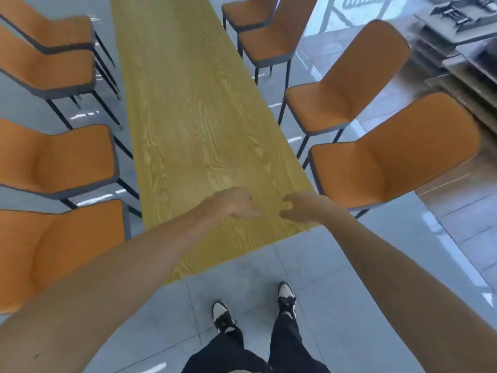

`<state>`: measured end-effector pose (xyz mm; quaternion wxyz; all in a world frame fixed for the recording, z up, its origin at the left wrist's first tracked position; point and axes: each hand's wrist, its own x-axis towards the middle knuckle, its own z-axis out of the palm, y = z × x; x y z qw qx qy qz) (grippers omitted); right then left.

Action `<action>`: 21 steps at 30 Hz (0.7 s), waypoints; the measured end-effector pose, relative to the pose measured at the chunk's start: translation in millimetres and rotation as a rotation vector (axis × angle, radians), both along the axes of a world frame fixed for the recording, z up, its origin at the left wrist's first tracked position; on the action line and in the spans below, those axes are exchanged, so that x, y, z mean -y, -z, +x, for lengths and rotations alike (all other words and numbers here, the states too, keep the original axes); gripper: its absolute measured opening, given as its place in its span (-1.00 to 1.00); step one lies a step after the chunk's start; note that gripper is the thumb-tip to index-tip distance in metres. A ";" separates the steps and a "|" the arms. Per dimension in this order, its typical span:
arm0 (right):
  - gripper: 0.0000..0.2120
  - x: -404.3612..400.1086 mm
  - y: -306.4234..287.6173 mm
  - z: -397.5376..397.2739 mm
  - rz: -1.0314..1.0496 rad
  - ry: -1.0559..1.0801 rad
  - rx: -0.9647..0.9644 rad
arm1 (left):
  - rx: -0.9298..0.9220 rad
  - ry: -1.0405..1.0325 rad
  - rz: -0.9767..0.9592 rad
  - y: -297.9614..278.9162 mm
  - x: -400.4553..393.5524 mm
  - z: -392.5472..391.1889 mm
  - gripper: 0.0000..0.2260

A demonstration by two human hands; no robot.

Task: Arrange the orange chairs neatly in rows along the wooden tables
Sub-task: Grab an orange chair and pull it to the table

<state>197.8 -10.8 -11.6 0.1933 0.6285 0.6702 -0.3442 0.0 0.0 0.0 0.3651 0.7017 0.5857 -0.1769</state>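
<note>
1. Where the long wooden table [193, 125] runs away from the person, orange chairs stand down both its sides, seats turned toward it.
2. On the left side four chairs show: the nearest left chair [61, 249] sits just beside the table's near corner, the second left chair [59, 160] beyond it, then a third [51, 74] and a fourth [51, 33] close together further on.
3. On the right side the nearest right chair [390, 162] stands angled, its seat edge just beside the table's near right corner; the next right chair [347, 84] is turned the same way, apart from the table edge.
4. Two far right chairs [263, 41] stand close together, straighter to the table.
5. The left hand [236, 203] is held out over the table's near end, fingers loosely curled downward, holding nothing.
6. The right hand [298, 208] is just beside it, over the near right corner, fingers curled inward; its grip holds nothing that I can see, and whether it touches the table I cannot tell.
7. The two hands are near each other but apart.
8. The person stands at the table's end on a grey tiled floor [336, 278], in dark trousers and black-and-white shoes [223, 316].
9. At the far right, a stack of flat grey boards [457, 49] lies on the floor.
</note>
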 end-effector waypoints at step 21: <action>-0.53 38.7 51.0 389.4 -0.040 0.229 0.025 | 0.028 0.257 -0.145 71.0 -43.4 380.5 -0.40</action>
